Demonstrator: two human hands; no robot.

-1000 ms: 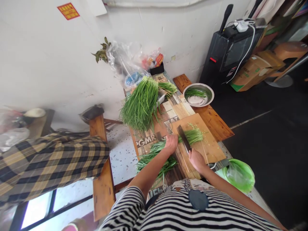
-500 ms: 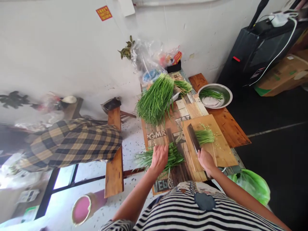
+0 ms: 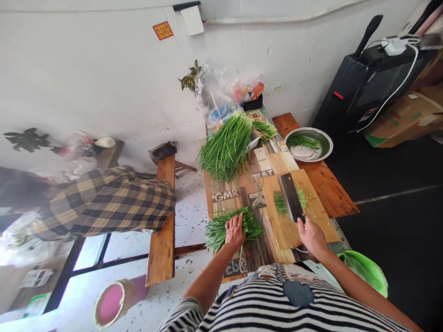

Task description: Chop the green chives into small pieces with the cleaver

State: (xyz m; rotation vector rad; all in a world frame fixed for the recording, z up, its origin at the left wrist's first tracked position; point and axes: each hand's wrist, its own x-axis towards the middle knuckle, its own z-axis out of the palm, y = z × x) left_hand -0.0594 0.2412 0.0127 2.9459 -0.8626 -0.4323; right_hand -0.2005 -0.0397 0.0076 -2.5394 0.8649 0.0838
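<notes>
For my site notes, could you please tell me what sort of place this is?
Possibly a small eatery's dining area: wooden benches flank a table bearing chives and a cutting board.

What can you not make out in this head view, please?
Head view: part of the cut chives, hidden by the cleaver.
Head view: part of the chive bundle, covered by the left grip.
Head view: the cardboard box, cut off by the right edge.
Head view: lettering on the red wall sign, too small.

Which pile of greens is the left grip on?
The near pile, left of the cutting board, under the left grip; the chopped pile is on the board, the large heap farther back.
</notes>
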